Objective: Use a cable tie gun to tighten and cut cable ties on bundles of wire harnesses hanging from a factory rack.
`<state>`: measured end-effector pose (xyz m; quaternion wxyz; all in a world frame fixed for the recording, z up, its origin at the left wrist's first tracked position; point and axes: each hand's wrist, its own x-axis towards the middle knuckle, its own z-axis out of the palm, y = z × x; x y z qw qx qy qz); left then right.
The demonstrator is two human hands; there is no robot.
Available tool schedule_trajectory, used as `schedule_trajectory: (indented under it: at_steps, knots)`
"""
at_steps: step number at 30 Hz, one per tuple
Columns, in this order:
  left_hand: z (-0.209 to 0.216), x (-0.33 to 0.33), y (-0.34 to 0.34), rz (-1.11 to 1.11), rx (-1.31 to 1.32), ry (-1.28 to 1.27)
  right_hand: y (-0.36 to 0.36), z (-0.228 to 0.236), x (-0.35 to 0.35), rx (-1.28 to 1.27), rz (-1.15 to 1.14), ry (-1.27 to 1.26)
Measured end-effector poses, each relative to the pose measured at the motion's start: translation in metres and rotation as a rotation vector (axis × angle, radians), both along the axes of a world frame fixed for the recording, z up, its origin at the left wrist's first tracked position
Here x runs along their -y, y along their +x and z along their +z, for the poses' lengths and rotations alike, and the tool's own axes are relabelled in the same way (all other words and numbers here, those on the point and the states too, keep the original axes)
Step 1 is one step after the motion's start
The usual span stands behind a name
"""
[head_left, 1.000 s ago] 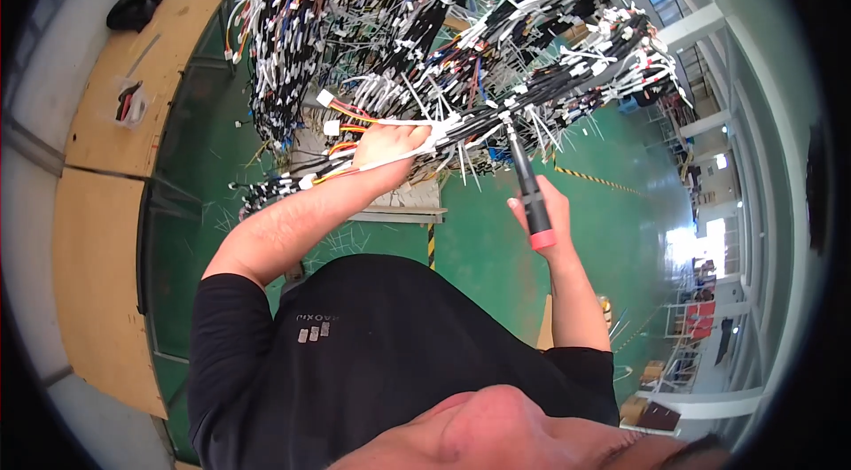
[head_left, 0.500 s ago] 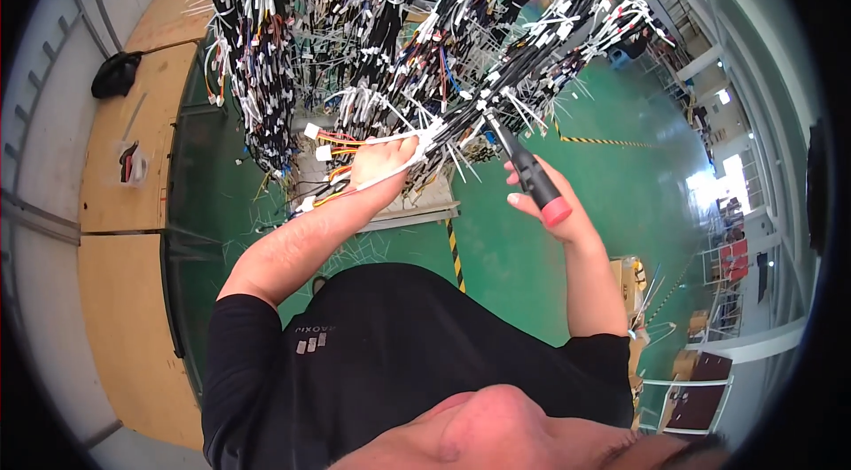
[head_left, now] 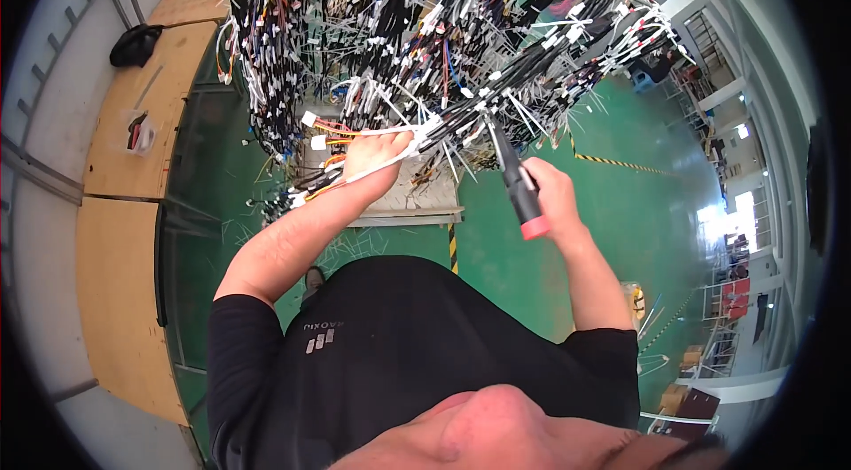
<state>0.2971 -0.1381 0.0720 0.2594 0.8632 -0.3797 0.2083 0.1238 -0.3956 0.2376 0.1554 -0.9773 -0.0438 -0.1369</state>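
Note:
My left hand (head_left: 372, 162) is closed around the near end of a wire harness (head_left: 454, 122), a thick bundle of black and white cables bound with white ties. White plug connectors (head_left: 318, 143) on red, yellow and black leads stick out to the left of that hand. In my right hand (head_left: 556, 193) is a black cable tie gun (head_left: 519, 185) with a red end cap. The fingers wrap its handle, partly hidden from view. Its narrow nose meets the underside of the bundle among several loose tie tails (head_left: 527, 116).
Dense hanging wire harnesses (head_left: 266, 54) fill the space ahead. Beneath them is a pale platform (head_left: 412, 211) on the green floor (head_left: 496, 279). Wooden tables (head_left: 120, 293) line the left, with a black bag (head_left: 135, 46) and a small clear container (head_left: 139, 135).
My right hand has tightened from spread fingers to a grip on the cable tie gun. The gun's rear end has swung left and slightly down. My left hand keeps hold of the harness.

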Motion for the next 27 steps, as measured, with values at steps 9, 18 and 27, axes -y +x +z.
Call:
schedule_trajectory:
  at_steps: [9, 18, 27]
  knots:
    - [-0.015, 0.034, -0.041, -0.024, -0.032, -0.038, -0.024, -0.039, 0.014, 0.099, 0.001, 0.086]
    - [-0.015, 0.044, -0.045, 0.057, 0.016, 0.038, -0.016, 0.012, 0.034, -0.114, 0.047, 0.075]
    - [0.005, 0.023, -0.022, -0.065, -0.278, -0.061, -0.015, -0.037, 0.05, 0.354, 0.115, -0.206]
